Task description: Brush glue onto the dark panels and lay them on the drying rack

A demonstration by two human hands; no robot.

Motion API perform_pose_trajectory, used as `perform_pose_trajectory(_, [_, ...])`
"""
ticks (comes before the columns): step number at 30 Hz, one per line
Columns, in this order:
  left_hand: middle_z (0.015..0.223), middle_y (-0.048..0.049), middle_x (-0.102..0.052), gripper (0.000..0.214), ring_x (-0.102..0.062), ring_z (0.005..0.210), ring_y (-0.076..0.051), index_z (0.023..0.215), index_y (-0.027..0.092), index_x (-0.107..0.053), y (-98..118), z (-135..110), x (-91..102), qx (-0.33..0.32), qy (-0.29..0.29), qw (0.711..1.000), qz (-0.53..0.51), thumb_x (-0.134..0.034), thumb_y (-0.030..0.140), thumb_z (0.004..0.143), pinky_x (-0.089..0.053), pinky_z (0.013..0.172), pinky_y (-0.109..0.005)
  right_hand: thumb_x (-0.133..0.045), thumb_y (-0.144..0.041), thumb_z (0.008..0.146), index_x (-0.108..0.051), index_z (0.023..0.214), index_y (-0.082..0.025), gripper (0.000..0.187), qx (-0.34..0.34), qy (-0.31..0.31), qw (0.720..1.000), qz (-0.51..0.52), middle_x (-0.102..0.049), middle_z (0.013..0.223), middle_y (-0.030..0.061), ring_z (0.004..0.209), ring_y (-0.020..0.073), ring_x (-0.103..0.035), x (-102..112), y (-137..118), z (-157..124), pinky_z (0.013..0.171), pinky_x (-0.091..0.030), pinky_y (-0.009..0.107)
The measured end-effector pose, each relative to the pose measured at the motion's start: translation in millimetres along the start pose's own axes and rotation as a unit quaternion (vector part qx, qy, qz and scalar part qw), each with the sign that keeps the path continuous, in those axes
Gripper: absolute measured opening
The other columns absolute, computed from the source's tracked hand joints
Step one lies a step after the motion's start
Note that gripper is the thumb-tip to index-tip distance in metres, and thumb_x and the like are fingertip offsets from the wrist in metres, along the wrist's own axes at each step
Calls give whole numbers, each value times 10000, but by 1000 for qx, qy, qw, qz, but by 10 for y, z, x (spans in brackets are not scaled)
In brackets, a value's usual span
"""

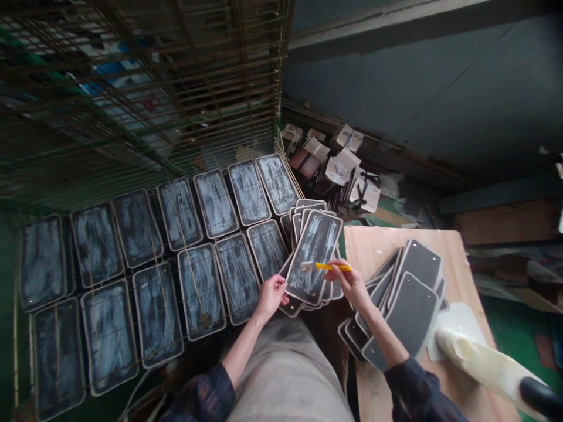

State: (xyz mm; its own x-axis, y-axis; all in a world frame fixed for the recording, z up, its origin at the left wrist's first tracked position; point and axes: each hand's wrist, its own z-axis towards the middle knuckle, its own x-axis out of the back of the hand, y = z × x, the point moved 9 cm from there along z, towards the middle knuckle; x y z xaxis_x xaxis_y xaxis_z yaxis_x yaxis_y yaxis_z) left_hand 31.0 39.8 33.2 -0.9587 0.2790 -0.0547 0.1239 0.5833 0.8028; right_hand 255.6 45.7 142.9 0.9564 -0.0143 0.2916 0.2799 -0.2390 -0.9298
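Observation:
My right hand [350, 282] grips the yellow handle of a small flat brush [328, 266]. Its pale bristles rest on a dark rectangular panel [315, 237] with rounded corners, a light edge and small holes near the corners. Streaks of whitish wet coating cover much of that panel. With my left hand [270, 298], I pinch the panel's lower left corner between thumb and fingers. Beneath it lies an uneven stack of similar panels [300, 206], close above my lap.
Coated panels [200, 287] lie in two rows on a wire rack [290, 167] to the left. At right, uncoated panels [413, 310] are piled on a wooden board [453, 258], beside a whitish plastic container [488, 363]. Tied bundles [347, 167] lie behind, near the wall.

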Motion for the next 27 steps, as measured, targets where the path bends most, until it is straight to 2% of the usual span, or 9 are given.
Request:
perform_pose_trajectory(3, [502,31,-571,298,-604,391,-141,787,166,-511,14,6,-15,-3,-5,1000,-1,-594,451,766,-451,339,-182,-441,-403,943,-562,1091,-200,279,68,94,988,-97,-677,794,34,752,189,-679,383,-124,298,729,-560,328])
perform_pose_trajectory(6, [493,41,-562,314,-605,389,-143,779,171,-499,12,-2,-33,7,-3,1000,-16,-608,464,751,-450,342,-184,-422,-363,951,-576,1114,-209,272,134,133,962,-196,-688,868,51,803,192,-675,551,-312,537,741,-543,318])
perform_pose_trajectory(11, [494,52,-555,311,-603,388,-141,786,176,-490,-24,-16,-37,17,22,999,-28,-610,460,746,-433,332,-178,-400,-325,959,-588,1106,-216,262,181,87,937,-287,-665,1054,84,916,208,-653,384,-455,687,787,-519,327])
perform_pose_trajectory(14, [504,50,-557,319,-600,387,-137,795,173,-501,-35,-22,-41,13,27,999,-34,-608,468,746,-436,337,-181,-382,-330,966,-574,1106,-219,262,157,19,945,-286,-663,1047,79,901,205,-657,220,-423,530,761,-522,319])
perform_pose_trajectory(18, [521,42,-563,329,-601,398,-132,806,165,-510,-42,-38,-46,18,27,998,-45,-605,474,749,-448,349,-184,-377,-348,973,-550,1119,-222,259,78,-64,972,-211,-680,818,24,754,168,-675,159,-371,300,694,-533,278])
perform_pose_trajectory(20, [525,38,-565,338,-607,407,-135,806,162,-509,-46,-47,-43,26,30,998,-44,-611,478,744,-448,347,-180,-362,-356,977,-537,1139,-217,276,70,-40,982,-169,-674,805,20,741,161,-676,259,-397,328,701,-539,280])
perform_pose_trajectory(23, [535,35,-571,341,-612,415,-135,801,163,-504,-42,-56,-42,32,33,998,-40,-615,480,741,-437,338,-172,-368,-370,973,-541,1153,-209,297,104,47,976,-187,-679,898,51,819,182,-674,440,-435,488,750,-537,312])
perform_pose_trajectory(25, [542,35,-576,340,-618,424,-137,809,164,-501,-36,-60,-48,31,31,998,-45,-616,476,741,-439,344,-172,-385,-361,968,-558,1135,-213,283,129,67,959,-242,-677,969,68,873,200,-664,422,-415,541,772,-525,325])
perform_pose_trajectory(27, [549,33,-580,343,-626,435,-141,819,162,-502,-41,-65,-57,33,29,998,-53,-621,474,739,-449,355,-176,-391,-333,968,-564,1124,-216,261,144,52,945,-290,-665,1035,78,909,212,-653,292,-369,470,775,-514,326])
